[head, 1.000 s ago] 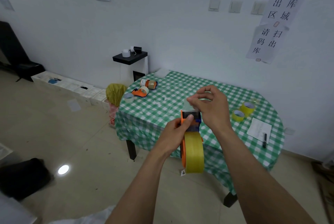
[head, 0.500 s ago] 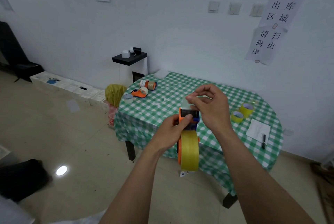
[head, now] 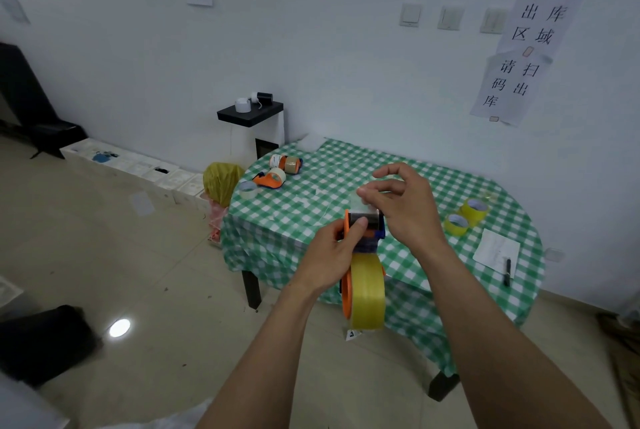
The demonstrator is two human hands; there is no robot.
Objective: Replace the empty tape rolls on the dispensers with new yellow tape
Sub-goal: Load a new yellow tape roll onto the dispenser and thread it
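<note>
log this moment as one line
left hand grips orange tape dispenser | right hand pinches tape end | yellow tape roll mounted

Both bare forearms are reaching forward and converging. The left hand (head: 332, 255) is curling round the dispenser (head: 347, 295), its thumb lying across the top. The right hand (head: 405, 212) is pinching the tape end (head: 360, 206) between thumb and forefinger, with the other fingers arching loosely above.
</note>
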